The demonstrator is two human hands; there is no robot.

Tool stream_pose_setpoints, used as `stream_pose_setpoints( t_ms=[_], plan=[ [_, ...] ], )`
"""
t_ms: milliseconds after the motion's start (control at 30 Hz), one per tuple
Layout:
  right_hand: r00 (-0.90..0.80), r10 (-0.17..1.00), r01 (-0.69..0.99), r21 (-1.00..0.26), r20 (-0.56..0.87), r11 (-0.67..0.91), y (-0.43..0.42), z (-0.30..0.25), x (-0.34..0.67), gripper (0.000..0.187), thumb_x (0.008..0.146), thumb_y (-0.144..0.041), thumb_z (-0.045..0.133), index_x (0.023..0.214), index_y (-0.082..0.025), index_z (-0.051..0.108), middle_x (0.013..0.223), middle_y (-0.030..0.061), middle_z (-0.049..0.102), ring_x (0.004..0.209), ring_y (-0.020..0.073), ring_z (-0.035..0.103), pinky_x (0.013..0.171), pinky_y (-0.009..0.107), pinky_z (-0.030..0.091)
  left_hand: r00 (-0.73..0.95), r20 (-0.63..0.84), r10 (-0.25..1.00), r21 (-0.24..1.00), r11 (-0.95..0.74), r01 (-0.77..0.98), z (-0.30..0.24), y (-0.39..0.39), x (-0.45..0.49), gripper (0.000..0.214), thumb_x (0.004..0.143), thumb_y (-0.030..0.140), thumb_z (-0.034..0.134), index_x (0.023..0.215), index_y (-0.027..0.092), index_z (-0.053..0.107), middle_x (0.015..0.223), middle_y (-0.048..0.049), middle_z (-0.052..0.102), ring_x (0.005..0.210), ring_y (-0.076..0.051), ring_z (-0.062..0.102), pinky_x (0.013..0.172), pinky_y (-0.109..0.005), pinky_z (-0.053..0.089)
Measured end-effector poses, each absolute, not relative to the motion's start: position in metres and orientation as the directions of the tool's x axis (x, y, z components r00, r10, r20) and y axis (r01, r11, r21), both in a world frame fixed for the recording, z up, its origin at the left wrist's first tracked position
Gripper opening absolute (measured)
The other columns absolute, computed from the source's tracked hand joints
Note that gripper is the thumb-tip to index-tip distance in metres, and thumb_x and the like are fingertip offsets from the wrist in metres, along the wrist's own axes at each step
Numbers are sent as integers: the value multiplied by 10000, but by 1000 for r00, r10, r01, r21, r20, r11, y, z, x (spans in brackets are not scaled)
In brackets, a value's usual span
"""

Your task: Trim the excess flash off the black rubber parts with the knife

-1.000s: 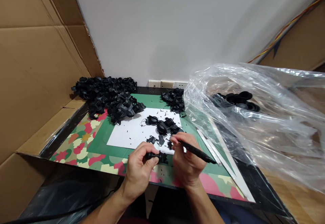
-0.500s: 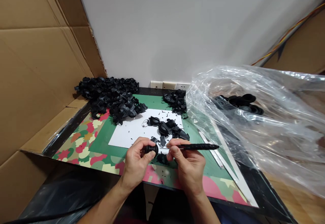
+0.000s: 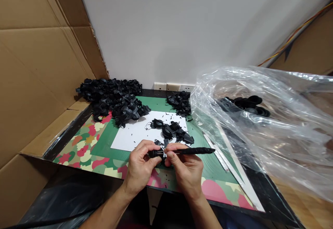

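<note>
Pinched in my left hand [image 3: 142,165] is a small black ribbed rubber piece [image 3: 153,153], mostly covered by the fingers. My right hand [image 3: 186,166] grips a slim metal tool with a dark wrapped handle [image 3: 199,150]. Its thin end reaches left to the rubber piece and seems to touch it; the exact tip is hidden. Just beyond both hands, several black rubber pieces [image 3: 173,130] and small scraps lie on a white sheet [image 3: 125,140].
A big heap of black rubber parts [image 3: 111,97] sits at the back left. A smaller pile of shreds [image 3: 180,102] lies by the wall. At right, a clear plastic bag [image 3: 260,132] holds round black parts [image 3: 249,104]. White strips [image 3: 218,156] lie on the green mat [image 3: 208,172]. Cardboard [image 3: 41,66] stands left.
My right hand has moved left with the tool, bringing its thin end up to the rubber piece. My left hand has stayed nearly in place.
</note>
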State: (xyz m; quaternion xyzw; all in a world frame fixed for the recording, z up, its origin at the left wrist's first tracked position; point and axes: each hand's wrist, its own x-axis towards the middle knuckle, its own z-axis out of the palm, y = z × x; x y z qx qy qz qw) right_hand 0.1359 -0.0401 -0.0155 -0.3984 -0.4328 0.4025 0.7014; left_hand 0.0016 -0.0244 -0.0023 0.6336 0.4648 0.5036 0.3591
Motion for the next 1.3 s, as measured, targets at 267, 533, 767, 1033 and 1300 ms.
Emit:
stream_pose_setpoints(
  t_ms=[267, 533, 767, 1033, 1300],
  plan=[
    [287, 923, -204, -925, 255, 320, -40, -16, 137, 149, 775, -313, 699, 767, -168, 666, 617, -1, 626, 436, 106, 561, 411, 216, 469, 59, 375, 925, 890, -377, 257, -2, -25, 2, 200, 675, 78, 688, 811, 212, 744, 827, -39, 654, 790, -181, 624, 646, -256, 510],
    [288, 916, -156, -930, 280, 334, -42, -20, 132, 129, 826, -296, 648, 770, -181, 639, 573, -18, 599, 424, 116, 546, 426, 242, 461, 63, 429, 901, 852, -426, 305, -4, -26, 3, 195, 700, 75, 654, 821, 208, 731, 829, -44, 653, 771, -176, 627, 634, -256, 510],
    [451, 594, 407, -746, 666, 527, -34, -11, 154, 93, 828, -159, 620, 763, -219, 649, 740, 29, 650, 649, 168, 612, 603, 308, 504, 72, 341, 937, 906, -348, 240, -8, -31, 4, 144, 679, 83, 689, 759, 194, 734, 789, -44, 660, 762, -179, 625, 658, -266, 500],
    [330, 905, -179, -924, 268, 339, -41, -12, 153, 142, 788, -310, 693, 780, -172, 661, 660, 3, 632, 430, 105, 542, 421, 244, 456, 39, 326, 945, 921, -327, 213, -7, -25, 0, 132, 677, 92, 700, 753, 192, 740, 789, -43, 654, 774, -180, 620, 671, -266, 493],
    [280, 933, -301, -903, 224, 307, -43, -13, 138, 122, 751, -288, 722, 745, -174, 679, 657, 2, 630, 416, 91, 537, 395, 211, 444, 47, 397, 917, 887, -396, 238, -4, -26, 0, 181, 704, 49, 674, 784, 200, 732, 811, -31, 651, 775, -159, 625, 669, -241, 503]
  ],
)
